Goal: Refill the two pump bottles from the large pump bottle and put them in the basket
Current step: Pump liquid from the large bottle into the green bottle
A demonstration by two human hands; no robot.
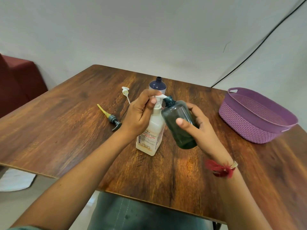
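Nozzle [162,96] of large pump bottle [150,130] meets tilted green bottle [176,112]; left hand [141,112] grips nozzle, right hand [201,128] grips bottle.

left hand [139,113]: fingers curled, gripping, forearm extended | right hand [201,130]: fingers wrapped, gripping, thumb forward

Three bottles: white pump bottle [152,128], grey-green bottle [176,112], dark blue bottle [157,84]. Two loose heads: white pump head [125,91], grey pump head [114,121]. One purple basket [240,125].

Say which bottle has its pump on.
The white bottle under the left hand; the grey bottle in the right hand and the blue bottle behind have bare necks.
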